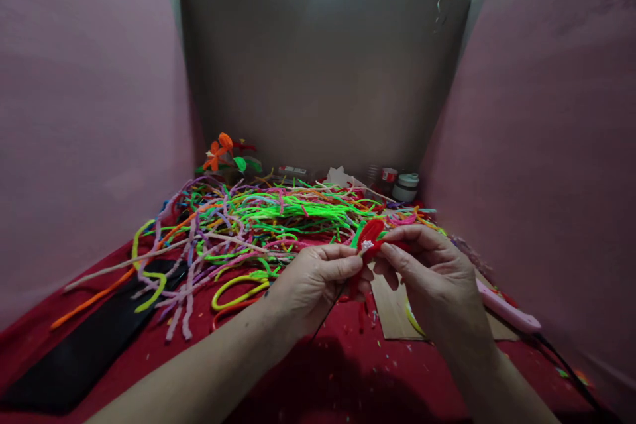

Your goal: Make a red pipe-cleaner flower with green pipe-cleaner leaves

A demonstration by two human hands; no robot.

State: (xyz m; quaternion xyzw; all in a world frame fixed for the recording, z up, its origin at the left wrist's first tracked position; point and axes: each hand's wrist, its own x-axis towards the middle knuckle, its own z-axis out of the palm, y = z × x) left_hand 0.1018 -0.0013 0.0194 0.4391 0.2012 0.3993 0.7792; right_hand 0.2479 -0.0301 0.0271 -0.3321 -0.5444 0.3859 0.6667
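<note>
Nearest the camera, the person's bare forearms (pixel 209 351) reach in from the bottom edge of the frame over a deep red cloth (pixel 338 381) scattered with small bits of fluff. Just right of centre, between the two hands, is a red flower of fuzzy pipe cleaner (pixel 370 230) with a small white cluster (pixel 367 245) at its middle; one looped petal points up. The left hand (pixel 308 285) has its thumb and forefinger pinched together on the flower beside the white cluster, the other fingers curled in. The right hand (pixel 440 275) pinches a red petal between thumb and forefinger, its remaining fingers loosely bent below. A thin dark stem (pixel 328 313) slants down beneath the left hand.

In the lower left lies a long flat black panel (pixel 74 351). Left of the left hand are yellow and orange loops (pixel 238 280), partly hidden. A tangled heap of fuzzy stems in green, pink, purple and orange (pixel 298 205) spreads across the middle. Under the right hand is a flat brown cardboard piece (pixel 390 311); to the right, a pink tool handle with a black cord (pixel 511 310). Behind the heap stand an orange fuzzy flower (pixel 214 154), left, and a jar with a pale lid (pixel 406 187), right.
</note>
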